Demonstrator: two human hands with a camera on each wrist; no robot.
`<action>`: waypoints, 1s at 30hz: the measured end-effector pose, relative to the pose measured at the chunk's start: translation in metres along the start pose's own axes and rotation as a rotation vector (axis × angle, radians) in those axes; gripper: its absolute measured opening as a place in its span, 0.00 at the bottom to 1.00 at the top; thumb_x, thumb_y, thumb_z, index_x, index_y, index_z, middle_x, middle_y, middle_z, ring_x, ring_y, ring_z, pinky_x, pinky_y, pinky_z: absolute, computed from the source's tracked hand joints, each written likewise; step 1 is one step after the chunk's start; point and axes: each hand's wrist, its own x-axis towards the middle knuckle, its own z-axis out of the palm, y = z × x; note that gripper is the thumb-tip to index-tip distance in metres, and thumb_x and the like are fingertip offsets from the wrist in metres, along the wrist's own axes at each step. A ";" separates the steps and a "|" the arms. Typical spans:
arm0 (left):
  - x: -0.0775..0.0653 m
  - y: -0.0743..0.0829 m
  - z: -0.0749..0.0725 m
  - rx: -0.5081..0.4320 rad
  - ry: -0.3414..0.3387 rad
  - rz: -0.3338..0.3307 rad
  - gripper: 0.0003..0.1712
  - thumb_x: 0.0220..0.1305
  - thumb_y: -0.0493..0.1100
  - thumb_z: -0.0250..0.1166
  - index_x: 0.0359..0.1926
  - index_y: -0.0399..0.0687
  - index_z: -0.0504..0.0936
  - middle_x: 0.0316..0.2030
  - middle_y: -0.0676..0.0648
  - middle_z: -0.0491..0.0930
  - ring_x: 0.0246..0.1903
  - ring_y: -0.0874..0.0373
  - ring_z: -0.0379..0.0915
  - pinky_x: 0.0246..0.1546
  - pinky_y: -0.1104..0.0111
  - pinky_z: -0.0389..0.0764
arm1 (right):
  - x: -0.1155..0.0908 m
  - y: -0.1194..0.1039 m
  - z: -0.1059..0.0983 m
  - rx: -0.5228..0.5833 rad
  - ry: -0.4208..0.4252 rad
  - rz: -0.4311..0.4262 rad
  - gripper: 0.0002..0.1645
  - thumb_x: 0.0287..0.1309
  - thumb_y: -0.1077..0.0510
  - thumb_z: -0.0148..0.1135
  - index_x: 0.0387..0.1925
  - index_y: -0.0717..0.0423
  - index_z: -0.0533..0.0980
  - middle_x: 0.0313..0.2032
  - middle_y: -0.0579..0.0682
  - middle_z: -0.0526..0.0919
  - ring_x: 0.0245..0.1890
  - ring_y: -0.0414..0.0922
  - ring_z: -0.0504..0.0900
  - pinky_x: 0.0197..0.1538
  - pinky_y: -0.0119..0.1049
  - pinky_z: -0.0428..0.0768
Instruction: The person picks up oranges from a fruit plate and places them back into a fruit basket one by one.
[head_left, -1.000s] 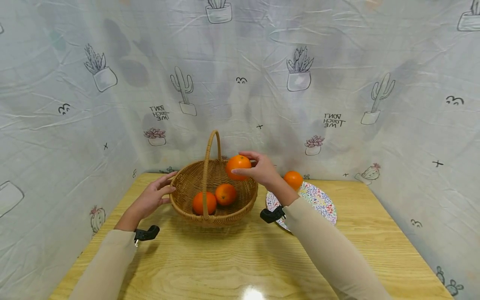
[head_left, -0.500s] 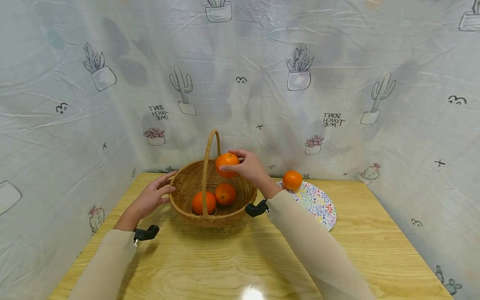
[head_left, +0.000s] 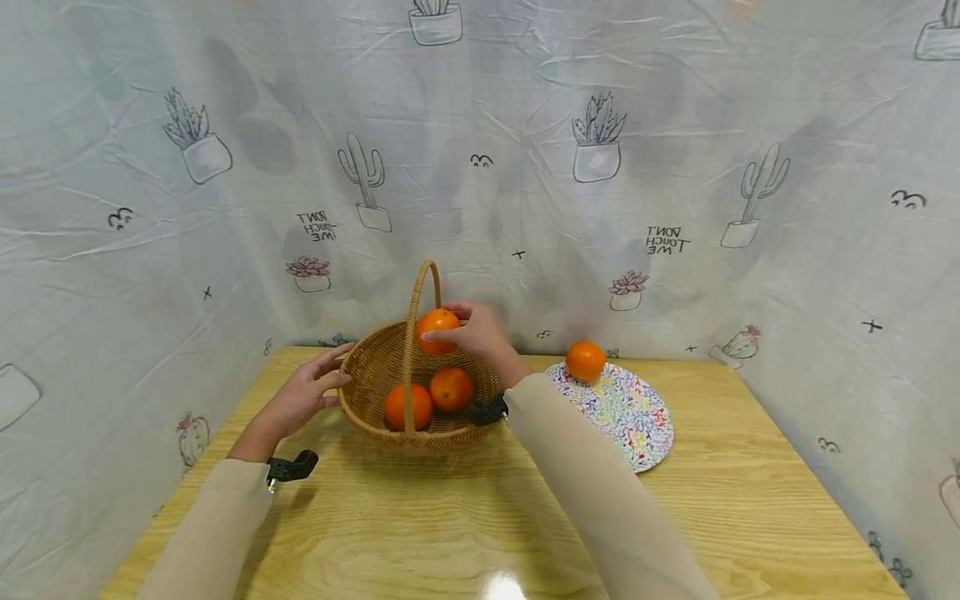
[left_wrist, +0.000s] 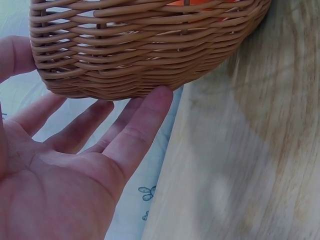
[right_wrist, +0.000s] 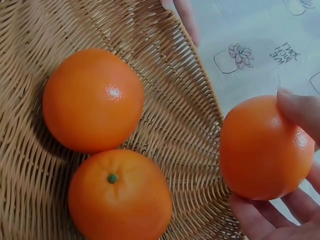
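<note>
A wicker basket [head_left: 375,392] with an arched handle [head_left: 408,367] stands at the left of the table. Two oranges lie inside it, a left orange [head_left: 408,407] and a right orange [head_left: 452,389], touching each other. My right hand [head_left: 478,333] holds another orange [right_wrist: 265,147] between thumb and fingers, above the basket's back part and just right of the handle. On the basket's left side rests my left hand [head_left: 300,396], its fingers spread and fairly straight, with the fingertips [left_wrist: 159,97] touching the woven wall.
To the right lies a round plate or mat [head_left: 637,417] with a colourful pattern; one more orange [head_left: 585,361] sits at its back edge. Behind the wooden table [head_left: 420,533] hangs a printed cloth [head_left: 517,208], which also lines both sides.
My right hand has moved left with its orange, from the basket's right rim to beside the handle. The left hand, basket and other oranges have stayed put.
</note>
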 end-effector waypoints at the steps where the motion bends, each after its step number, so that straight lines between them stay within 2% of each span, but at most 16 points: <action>1: -0.001 0.000 0.000 0.002 0.002 -0.001 0.40 0.81 0.45 0.54 0.83 0.53 0.45 0.78 0.32 0.49 0.74 0.30 0.54 0.54 0.65 0.85 | 0.001 0.000 0.003 0.013 -0.011 0.004 0.41 0.50 0.52 0.82 0.66 0.52 0.77 0.62 0.55 0.81 0.56 0.51 0.83 0.56 0.42 0.85; 6: -0.002 0.000 -0.002 0.004 0.010 -0.003 0.40 0.80 0.44 0.54 0.83 0.51 0.45 0.78 0.31 0.48 0.73 0.29 0.54 0.54 0.62 0.86 | 0.007 -0.003 0.013 0.044 -0.032 0.029 0.42 0.50 0.54 0.82 0.67 0.53 0.76 0.63 0.56 0.80 0.57 0.51 0.83 0.56 0.41 0.85; 13: 0.000 0.001 -0.001 0.005 0.012 -0.014 0.40 0.80 0.44 0.54 0.83 0.53 0.46 0.79 0.32 0.49 0.74 0.30 0.54 0.54 0.62 0.85 | 0.014 -0.001 0.023 0.046 0.003 0.075 0.41 0.52 0.54 0.80 0.67 0.53 0.76 0.62 0.56 0.80 0.57 0.52 0.82 0.57 0.42 0.85; 20: -0.001 0.002 -0.001 0.000 0.000 -0.012 0.40 0.80 0.43 0.54 0.83 0.52 0.45 0.79 0.31 0.48 0.74 0.29 0.53 0.54 0.62 0.85 | 0.015 0.004 0.029 0.017 0.017 0.077 0.38 0.52 0.55 0.80 0.66 0.54 0.78 0.59 0.57 0.82 0.55 0.52 0.83 0.55 0.41 0.85; 30: -0.001 0.002 -0.001 0.018 -0.002 -0.002 0.39 0.80 0.43 0.54 0.83 0.52 0.46 0.78 0.31 0.49 0.73 0.31 0.55 0.55 0.60 0.85 | 0.015 0.005 0.038 -0.012 0.066 0.113 0.38 0.51 0.55 0.81 0.64 0.55 0.78 0.63 0.60 0.78 0.58 0.55 0.81 0.55 0.42 0.85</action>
